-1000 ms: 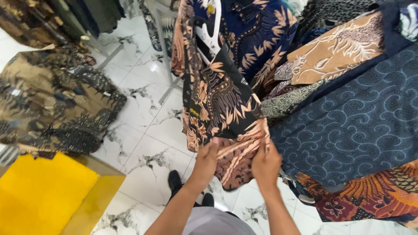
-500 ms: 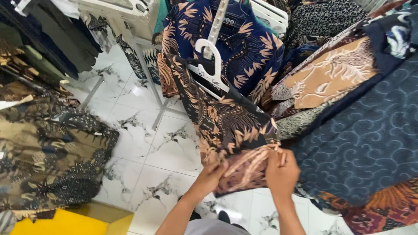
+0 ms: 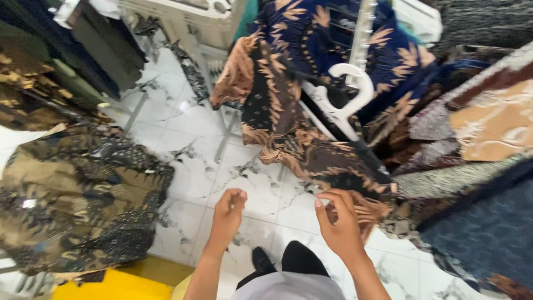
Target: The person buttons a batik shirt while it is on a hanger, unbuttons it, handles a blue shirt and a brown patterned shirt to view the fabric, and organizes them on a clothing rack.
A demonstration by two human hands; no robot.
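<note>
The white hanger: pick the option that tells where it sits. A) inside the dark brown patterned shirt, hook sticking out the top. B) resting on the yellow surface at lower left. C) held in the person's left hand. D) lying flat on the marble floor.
A: the white hanger sits in the dark brown patterned shirt, with its hook clear above the neckline, away from both hands.

No packages, labels, signs, screens.

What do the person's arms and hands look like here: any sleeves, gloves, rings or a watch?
Both forearms are bare to the bottom edge of the picture, so no sleeves show. The left hand and right hand wear no gloves. No ring, watch or bracelet is visible on the fingers or wrists.
</note>
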